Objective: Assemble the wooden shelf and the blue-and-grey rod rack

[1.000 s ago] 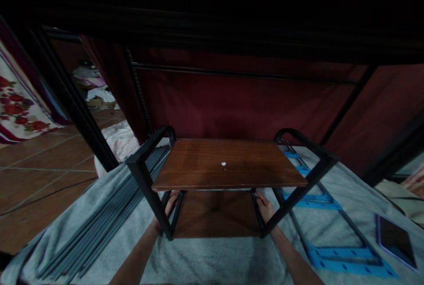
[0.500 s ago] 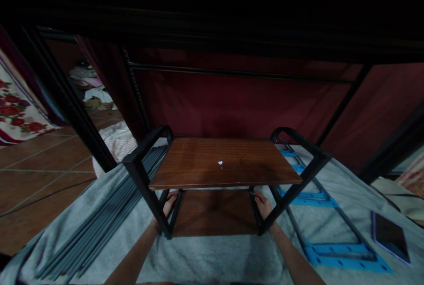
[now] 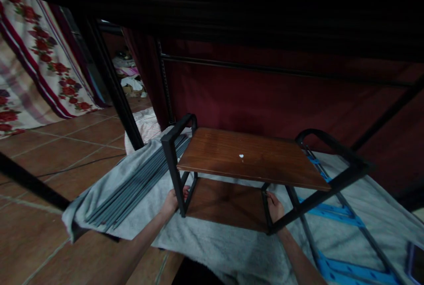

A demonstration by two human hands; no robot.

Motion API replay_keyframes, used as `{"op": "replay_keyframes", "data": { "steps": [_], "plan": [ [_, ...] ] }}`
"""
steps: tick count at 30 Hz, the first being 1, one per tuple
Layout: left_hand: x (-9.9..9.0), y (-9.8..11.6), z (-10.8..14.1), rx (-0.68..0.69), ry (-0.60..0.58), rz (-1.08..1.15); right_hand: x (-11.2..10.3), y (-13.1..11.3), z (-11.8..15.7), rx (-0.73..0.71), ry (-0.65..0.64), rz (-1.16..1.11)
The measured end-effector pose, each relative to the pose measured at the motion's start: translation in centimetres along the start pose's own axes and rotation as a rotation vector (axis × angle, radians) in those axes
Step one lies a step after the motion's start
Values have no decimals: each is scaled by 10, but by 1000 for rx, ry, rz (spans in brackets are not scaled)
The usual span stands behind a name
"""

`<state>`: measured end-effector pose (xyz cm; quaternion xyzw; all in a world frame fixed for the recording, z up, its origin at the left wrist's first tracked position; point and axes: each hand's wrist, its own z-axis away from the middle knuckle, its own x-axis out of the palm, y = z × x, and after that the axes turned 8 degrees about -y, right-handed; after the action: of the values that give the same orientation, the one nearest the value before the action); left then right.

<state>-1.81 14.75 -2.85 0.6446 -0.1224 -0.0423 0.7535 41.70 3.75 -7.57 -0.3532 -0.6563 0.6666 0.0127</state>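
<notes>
Compared with half a second ago, the view is turned toward the left, so the shelf rack (image 3: pixel 253 165) is now seen more to the right and slanted.

At the far left, a flowered cloth (image 3: pixel 66 84) is hung over the tiled floor (image 3: pixel 82 143), on which a thin dark cable (image 3: pixel 79 167) is laid. Next, a bundle of grey rods (image 3: pixel 139 188) is spread lengthwise on the grey blanket (image 3: pixel 205 238).

Just beside the rods, the left hand (image 3: pixel 172 199) is placed at the lower left side of the rack, its fingers being partly hidden behind the left front upright (image 3: pixel 176 183); whether they are closed around a bar cannot be told.

In the middle, the rack is stood on the blanket, and two brown boards are carried by its black frame; the upper board (image 3: pixel 245 148) is marked with a small white spot (image 3: pixel 241 156).

At the lower right bar (image 3: pixel 266 210), the right hand (image 3: pixel 275 209) is held from outside, with its fingertips at the bar; a full grip cannot be confirmed.

Farther right, blue crosspieces (image 3: pixel 326 269) are joined by dark tubes, and a phone-like device (image 3: pixel 418 264) is cut by the picture's edge.
</notes>
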Motion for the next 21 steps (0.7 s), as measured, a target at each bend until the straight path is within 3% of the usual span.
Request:
{"op": "replay_keyframes", "data": {
  "steps": [4, 8, 15, 21],
  "plan": [
    [5, 2, 18, 59, 7, -151, -1, 6, -1, 7, -19, 6],
    [8, 0, 16, 120, 56, -204, -1, 10, -4, 0, -22, -13],
    [13, -6, -23, 10, 113, 42, -2, 15, -14, -17, 16, -59],
    [16, -9, -51, 87, 147, -66, -1, 3, -21, -20, 71, -80]
  ]
}}
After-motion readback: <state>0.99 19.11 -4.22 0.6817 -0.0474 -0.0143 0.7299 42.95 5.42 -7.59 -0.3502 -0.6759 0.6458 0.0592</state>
